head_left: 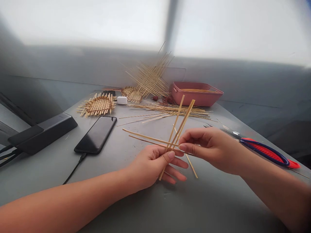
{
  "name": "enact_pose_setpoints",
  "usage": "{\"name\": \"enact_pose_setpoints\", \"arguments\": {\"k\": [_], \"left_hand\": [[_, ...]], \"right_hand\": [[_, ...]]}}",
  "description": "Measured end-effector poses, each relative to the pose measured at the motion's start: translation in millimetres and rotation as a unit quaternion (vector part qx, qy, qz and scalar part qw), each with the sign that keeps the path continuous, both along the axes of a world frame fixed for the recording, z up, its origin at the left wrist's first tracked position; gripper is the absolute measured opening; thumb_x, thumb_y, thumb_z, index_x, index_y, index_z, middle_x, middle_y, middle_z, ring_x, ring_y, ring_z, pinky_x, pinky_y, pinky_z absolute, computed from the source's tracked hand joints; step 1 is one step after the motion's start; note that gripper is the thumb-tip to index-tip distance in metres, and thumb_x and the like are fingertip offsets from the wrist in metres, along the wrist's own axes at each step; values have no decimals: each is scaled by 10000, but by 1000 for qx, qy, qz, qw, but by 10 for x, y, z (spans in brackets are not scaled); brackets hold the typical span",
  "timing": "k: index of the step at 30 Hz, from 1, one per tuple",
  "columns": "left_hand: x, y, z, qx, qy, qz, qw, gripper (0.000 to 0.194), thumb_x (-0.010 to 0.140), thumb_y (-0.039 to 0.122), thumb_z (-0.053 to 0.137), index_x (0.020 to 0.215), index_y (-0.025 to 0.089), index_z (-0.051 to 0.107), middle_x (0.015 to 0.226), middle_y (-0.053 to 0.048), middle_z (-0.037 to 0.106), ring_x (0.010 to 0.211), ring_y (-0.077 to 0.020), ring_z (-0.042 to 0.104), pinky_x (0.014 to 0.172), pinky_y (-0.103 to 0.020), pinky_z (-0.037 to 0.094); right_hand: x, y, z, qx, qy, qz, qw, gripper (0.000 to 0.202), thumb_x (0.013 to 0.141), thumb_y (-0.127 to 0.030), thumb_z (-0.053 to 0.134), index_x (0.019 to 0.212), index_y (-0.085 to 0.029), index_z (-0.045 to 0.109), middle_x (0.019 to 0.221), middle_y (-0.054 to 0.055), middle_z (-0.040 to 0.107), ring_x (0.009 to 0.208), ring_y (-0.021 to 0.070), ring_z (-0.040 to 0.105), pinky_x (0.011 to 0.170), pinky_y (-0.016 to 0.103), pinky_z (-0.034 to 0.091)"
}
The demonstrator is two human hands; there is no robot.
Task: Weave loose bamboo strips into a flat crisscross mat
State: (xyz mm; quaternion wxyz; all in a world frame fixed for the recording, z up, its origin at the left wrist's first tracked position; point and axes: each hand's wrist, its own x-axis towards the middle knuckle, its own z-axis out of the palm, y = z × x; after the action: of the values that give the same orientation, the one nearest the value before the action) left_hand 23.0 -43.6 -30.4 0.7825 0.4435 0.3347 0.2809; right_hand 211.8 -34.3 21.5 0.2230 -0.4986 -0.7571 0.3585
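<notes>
Strips (171,142) — slim, straw-coloured — crossed in bare fingers (190,133), smooth grey table (150,207)

Bare hands (153,165) (slim fingers (178,175), rounded left thumbnail (171,155)) and smooth, bare forearms (97,194).

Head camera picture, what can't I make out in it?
In the head view:
Strips: part of their crossing, covered by the left hand's thumb.
Pink basket: its floor, hidden by its front wall.
Phone cable: lower stretch, behind the left forearm.
Black cords: far ends, cut off by left edge.
Dark object: its lower part, behind the left woven piece.
</notes>
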Motion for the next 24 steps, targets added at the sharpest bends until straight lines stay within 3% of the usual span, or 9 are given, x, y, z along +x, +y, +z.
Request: {"name": "enact_pose_setpoints", "arguments": {"k": [4,7,9,12,15,18,21,24], "left_hand": [[0,3,-4,-5,-2,1,1000,385,786,465,687,997,144,662,1000,-125,720,687,-161,706,611,-257,525],[-1,5,19,-13,-11,9,1000,367,788,446,692,994,143,667,996,-126,725,680,-160,707,600,-251,526],[-8,2,44,-15,-17,21,1000,351,788,433,696,986,144,673,998,-125,728,684,-161,708,601,-249,529],[-25,-6,69,-10,-29,31,999,335,786,422,701,975,146,680,998,-124,731,693,-166,711,612,-255,536],[-37,-12,69,-9,-38,27,999,346,782,429,704,980,146,679,994,-128,732,695,-176,714,610,-262,538],[-44,-9,56,-12,-44,19,999,359,780,433,706,993,146,677,995,-129,732,698,-178,716,608,-261,539],[-47,-1,44,-15,-50,15,998,379,768,442,718,1004,148,679,989,-123,733,698,-172,717,605,-255,543],[-48,2,35,-20,-50,9,999,398,753,455,730,999,146,683,985,-122,733,700,-172,717,598,-252,546]], "right_hand": [[27,25,6,-15,5,11,1000,308,821,-493,612,754,-200,679,720,30,690,674,182,609,586,292,475],[203,182,14,-12,23,1,1000,369,798,-565,616,864,-211,693,769,38,684,732,194,624,616,297,495],[358,337,-8,6,45,-62,997,449,789,-617,592,976,-217,674,895,61,681,816,211,630,676,322,515],[479,523,-113,-2,-36,-152,988,434,806,-620,555,879,-203,650,855,54,668,758,195,611,675,331,495],[385,561,-253,3,-161,-86,983,349,794,-553,594,857,-213,648,829,37,669,771,209,602,675,330,459],[262,501,-314,67,-218,-19,973,240,804,-451,582,826,-215,620,822,40,641,751,206,572,646,320,433],[280,455,-261,47,-240,44,969,150,818,-339,525,794,-227,622,883,44,635,775,199,568,658,305,434],[351,438,-187,11,-286,48,957,126,801,-293,499,777,-223,601,888,47,627,793,206,567,661,299,433]]}}
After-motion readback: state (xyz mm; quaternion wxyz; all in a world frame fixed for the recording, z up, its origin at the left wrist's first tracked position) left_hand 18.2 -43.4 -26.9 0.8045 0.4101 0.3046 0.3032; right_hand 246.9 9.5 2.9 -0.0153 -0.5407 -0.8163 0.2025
